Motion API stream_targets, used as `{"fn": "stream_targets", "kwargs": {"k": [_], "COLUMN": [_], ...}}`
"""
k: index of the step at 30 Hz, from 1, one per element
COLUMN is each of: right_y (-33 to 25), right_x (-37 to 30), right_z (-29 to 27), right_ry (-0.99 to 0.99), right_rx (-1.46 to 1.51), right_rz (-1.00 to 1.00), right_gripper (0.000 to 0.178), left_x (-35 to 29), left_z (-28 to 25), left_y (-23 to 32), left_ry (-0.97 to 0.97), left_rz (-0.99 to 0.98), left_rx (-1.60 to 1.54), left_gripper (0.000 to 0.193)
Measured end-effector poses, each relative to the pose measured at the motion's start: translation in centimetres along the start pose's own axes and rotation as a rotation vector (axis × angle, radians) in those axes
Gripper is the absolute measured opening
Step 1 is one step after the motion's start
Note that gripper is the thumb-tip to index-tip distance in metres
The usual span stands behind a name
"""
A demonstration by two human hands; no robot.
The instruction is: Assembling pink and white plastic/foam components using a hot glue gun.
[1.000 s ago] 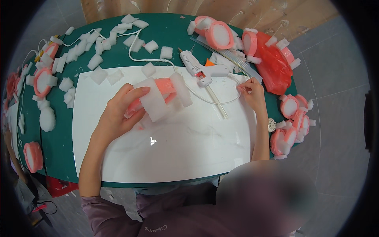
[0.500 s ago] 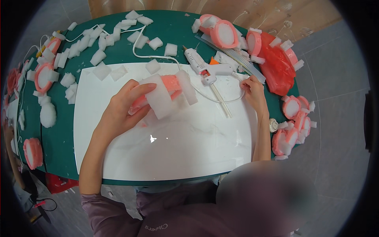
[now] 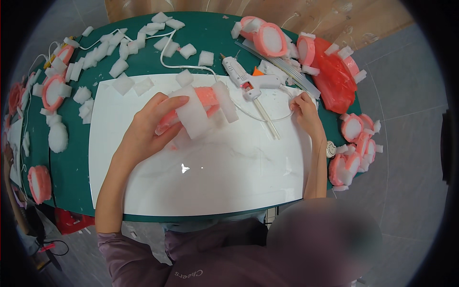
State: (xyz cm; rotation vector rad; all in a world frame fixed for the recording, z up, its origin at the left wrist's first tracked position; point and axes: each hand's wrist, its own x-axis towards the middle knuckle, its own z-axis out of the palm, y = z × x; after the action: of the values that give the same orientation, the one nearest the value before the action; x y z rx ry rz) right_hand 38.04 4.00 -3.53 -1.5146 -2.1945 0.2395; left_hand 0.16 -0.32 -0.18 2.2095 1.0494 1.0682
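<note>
My left hand (image 3: pixel 155 122) is closed around a pink ring-shaped piece (image 3: pixel 206 97) and holds it tilted above a glossy white board (image 3: pixel 215 182). White foam blocks (image 3: pixel 192 115) stick to the ring on its near and right sides. A white hot glue gun (image 3: pixel 244 81) lies beyond it, with a clear glue stick (image 3: pixel 267 119) poking out of its back. Over the board's right edge is my right hand (image 3: pixel 307 115), fingers pinched together beside the gun's white cord and some whitish scraps; whatever they pinch is too small to make out.
Loose foam pieces (image 3: pixel 103 50) are strewn over the green table (image 3: pixel 71 167) at far left. Finished-looking pink rings with foam (image 3: pixel 273 40) sit at far right, near a red plastic bag (image 3: pixel 334 81) and a bundle of clear glue sticks (image 3: pixel 306 83). More pink rings (image 3: pixel 353 129) line the right edge.
Very little differs. The whole view has shifted slightly; both hands keep the same hold, and the pink ring with foam stays above the board.
</note>
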Motion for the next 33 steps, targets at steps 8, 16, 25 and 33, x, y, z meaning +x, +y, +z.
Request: {"fn": "stream_targets", "kwargs": {"k": [8,16,25,33], "right_y": [0.0,-0.7,1.9,0.4], "right_x": [-0.3,-0.5,-0.8,-1.1], "right_z": [-1.0,-1.4,-2.6,-2.6], "right_ry": [0.101,0.041,0.385,-0.051], "right_rx": [0.123,0.087,-0.029,0.110], "right_rz": [0.072,0.171,0.217,0.219], "right_gripper": [0.021,0.013,0.010,0.023], "left_x": [-0.2,-0.1,-0.1,-0.2], "left_z": [0.2,0.2,0.1,0.2], "left_y": [-0.2,-0.4,-0.2,-0.4], "left_ry": [0.023,0.026,0.014,0.015], "left_rz": [-0.002,0.047,0.022,0.023], "left_rx": [-0.044,-0.016,-0.023,-0.014], "left_gripper": [0.049,0.052,0.051,0.053]}}
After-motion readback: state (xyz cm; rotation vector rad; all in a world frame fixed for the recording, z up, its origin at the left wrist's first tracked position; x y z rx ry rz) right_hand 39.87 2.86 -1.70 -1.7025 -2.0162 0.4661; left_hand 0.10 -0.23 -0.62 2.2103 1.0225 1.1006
